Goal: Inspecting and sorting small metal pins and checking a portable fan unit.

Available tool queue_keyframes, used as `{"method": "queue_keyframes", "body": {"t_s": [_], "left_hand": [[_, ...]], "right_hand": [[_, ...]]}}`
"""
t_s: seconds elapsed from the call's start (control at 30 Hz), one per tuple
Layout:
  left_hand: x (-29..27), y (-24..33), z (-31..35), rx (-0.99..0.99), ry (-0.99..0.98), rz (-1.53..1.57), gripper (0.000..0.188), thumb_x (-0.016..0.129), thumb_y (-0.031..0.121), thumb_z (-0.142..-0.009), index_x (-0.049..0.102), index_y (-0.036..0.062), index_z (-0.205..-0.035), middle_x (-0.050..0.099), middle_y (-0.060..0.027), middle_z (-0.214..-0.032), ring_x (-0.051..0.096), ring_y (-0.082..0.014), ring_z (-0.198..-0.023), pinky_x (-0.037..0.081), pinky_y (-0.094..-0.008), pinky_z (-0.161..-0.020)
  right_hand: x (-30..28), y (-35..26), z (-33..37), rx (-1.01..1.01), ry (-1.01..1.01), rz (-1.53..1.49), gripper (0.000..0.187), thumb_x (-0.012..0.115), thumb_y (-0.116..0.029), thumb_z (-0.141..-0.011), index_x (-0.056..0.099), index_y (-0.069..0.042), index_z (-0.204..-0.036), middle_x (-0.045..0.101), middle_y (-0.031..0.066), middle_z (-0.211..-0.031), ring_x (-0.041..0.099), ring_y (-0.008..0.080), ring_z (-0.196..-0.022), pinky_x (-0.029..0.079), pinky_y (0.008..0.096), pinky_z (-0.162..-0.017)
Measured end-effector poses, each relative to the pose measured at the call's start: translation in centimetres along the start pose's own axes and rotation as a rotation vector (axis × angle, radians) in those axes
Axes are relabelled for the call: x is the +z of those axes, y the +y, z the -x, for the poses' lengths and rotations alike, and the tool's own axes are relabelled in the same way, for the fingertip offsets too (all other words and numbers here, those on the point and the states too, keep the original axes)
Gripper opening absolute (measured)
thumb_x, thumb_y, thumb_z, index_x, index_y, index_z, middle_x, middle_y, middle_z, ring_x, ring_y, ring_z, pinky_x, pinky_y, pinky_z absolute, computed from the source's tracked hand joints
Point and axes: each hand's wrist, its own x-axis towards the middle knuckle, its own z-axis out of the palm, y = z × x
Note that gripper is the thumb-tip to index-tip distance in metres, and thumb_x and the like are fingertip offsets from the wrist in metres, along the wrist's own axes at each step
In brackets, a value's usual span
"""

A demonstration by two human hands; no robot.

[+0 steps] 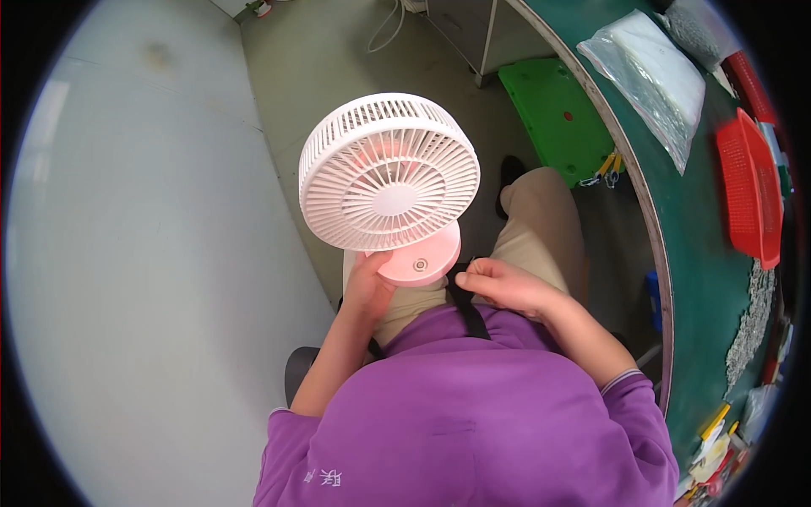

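A small fan with a round white grille [394,200] is held up in front of my lap, its pink disc base [432,252] toward me. On the base sits a small round button [420,265]. My left hand [369,286] is closed on the left edge of the base, thumb on top, the other fingers hidden under it. Just right of the base, my right hand [505,285] has its fingers curled together beside a black strap [466,304] at my waist. Whether anything is between those fingers is hidden.
A green worktable [693,228] curves along my right, carrying a clear plastic bag [650,76], a red basket [748,190] and a pile of small metal parts [752,325]. A green plastic board [553,114] with scissors [601,173] is below the table edge. A pale panel [152,253] stands left.
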Motion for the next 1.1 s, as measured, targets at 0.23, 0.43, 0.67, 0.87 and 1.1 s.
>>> {"method": "queue_keyframes", "body": {"t_s": [0.23, 0.43, 0.67, 0.87, 1.1], "left_hand": [[-1.2, 0.9, 0.9, 0.01, 0.195, -0.102, 0.049, 0.045, 0.004, -0.091, 0.032, 0.0057, -0.138, 0.048, -0.0128, -0.134, 0.051, -0.0263, -0.121, 0.046, -0.0425, -0.098], [-2.6, 1.3, 0.6, 0.027, 0.026, -0.11, 0.043, 0.043, 0.015, -0.096, 0.036, 0.0002, -0.136, 0.051, -0.013, -0.132, 0.052, -0.0257, -0.12, 0.045, -0.0396, -0.099], [-3.2, 3.0, 0.8, 0.029, 0.032, -0.159, 0.045, 0.043, 0.015, -0.095, 0.035, -0.0007, -0.137, 0.049, -0.0132, -0.134, 0.052, -0.0266, -0.12, 0.045, -0.0394, -0.099], [0.4, 3.4, 2.5, -0.005, 0.132, -0.211, 0.051, 0.043, 0.009, -0.09, 0.029, 0.0051, -0.14, 0.046, -0.0129, -0.134, 0.049, -0.0271, -0.122, 0.047, -0.0412, -0.096], [4.0, 4.1, 4.2, -0.269, 0.024, -0.36, 0.052, 0.031, 0.028, -0.1, 0.021, 0.0011, -0.143, 0.047, -0.0217, -0.13, 0.057, -0.0334, -0.112, 0.051, -0.0463, -0.091]], "right_hand": [[-1.9, 0.9, -0.4, -0.317, -0.061, -0.183, 0.019, 0.04, -0.006, -0.095, 0.055, -0.003, -0.107, 0.048, -0.001, -0.081, 0.046, 0.0072, -0.07, 0.042, 0.0209, -0.066], [2.9, -0.2, -3.9, -0.758, -0.036, 0.107, 0.024, 0.041, 0.006, -0.095, 0.056, -0.001, -0.113, 0.062, 0.0059, -0.104, 0.056, 0.0093, -0.085, 0.047, 0.0245, -0.079], [3.8, -0.1, -3.9, -0.386, -0.027, -0.135, 0.025, 0.035, -0.006, -0.099, 0.053, -0.002, -0.116, 0.063, 0.0072, -0.094, 0.06, 0.0173, -0.085, 0.047, 0.0294, -0.077], [2.8, -0.4, -0.8, -0.84, 0.406, 0.586, 0.032, 0.059, -0.016, -0.088, 0.055, -0.009, -0.119, 0.057, 0.0065, -0.089, 0.055, 0.0219, -0.081, 0.047, 0.0338, -0.072], [1.0, -1.3, 0.5, -0.991, 0.514, 0.928, 0.042, 0.075, -0.021, -0.071, 0.062, -0.012, -0.11, 0.059, 0.0048, -0.09, 0.056, 0.0274, -0.08, 0.048, 0.0384, -0.073]]}}
